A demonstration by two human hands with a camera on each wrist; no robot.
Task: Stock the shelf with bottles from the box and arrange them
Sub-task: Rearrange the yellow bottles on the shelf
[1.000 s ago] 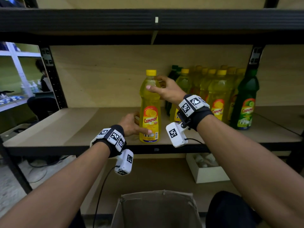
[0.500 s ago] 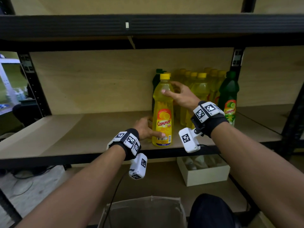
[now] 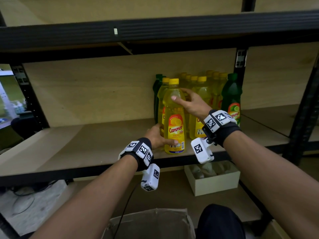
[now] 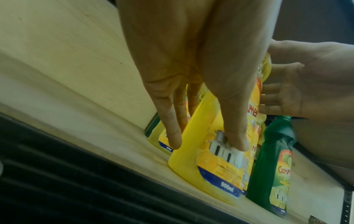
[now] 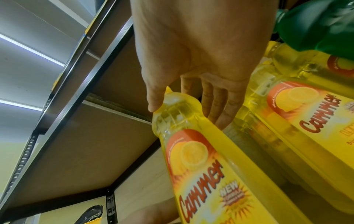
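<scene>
1. Left hand [image 3: 156, 137] grips the base of one yellow plastic "Cammer" bottle [image 3: 174, 118], upright near the wooden shelf [image 3: 86, 144] front edge.
2. Right hand [image 3: 191, 104] clasps its shoulder.
3. Behind: yellow bottles [image 3: 201, 100], count unclear; two green bottles [image 3: 231, 99].

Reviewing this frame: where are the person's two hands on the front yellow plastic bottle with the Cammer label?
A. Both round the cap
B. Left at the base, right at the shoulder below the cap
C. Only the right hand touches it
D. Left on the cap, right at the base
B: the left hand holds the front yellow plastic bottle near its base, and the right hand pinches its shoulder below the cap.
</scene>
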